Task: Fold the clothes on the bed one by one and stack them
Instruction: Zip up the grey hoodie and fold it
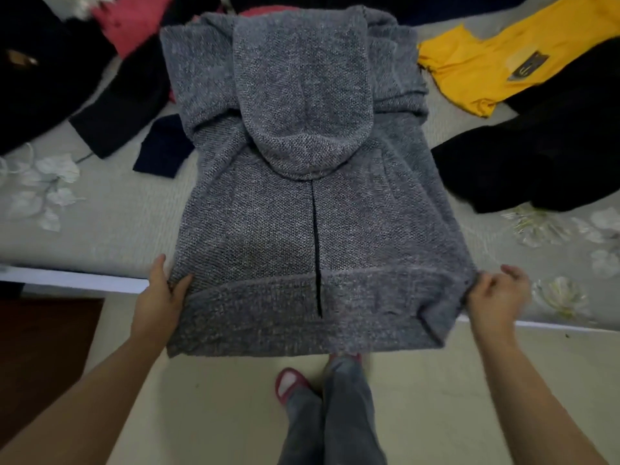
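A grey knitted hoodie [302, 203] lies flat across the bed, its hood folded down over the body and its sleeves folded in. The bottom hem hangs over the bed's near edge. My left hand [161, 293] grips the hem's left corner, thumb on top of the fabric. My right hand [496, 293] pinches the hem's right corner with curled fingers. A yellow garment [496, 58] lies at the back right, a pink one [134, 21] at the back left.
Black clothes [536, 162] lie to the right of the hoodie, more dark clothes [50, 78] and a navy piece [161, 152] to the left. The floral bedsheet [100, 213] shows between them. Below the bed edge are the floor and my feet in red slippers [292, 384].
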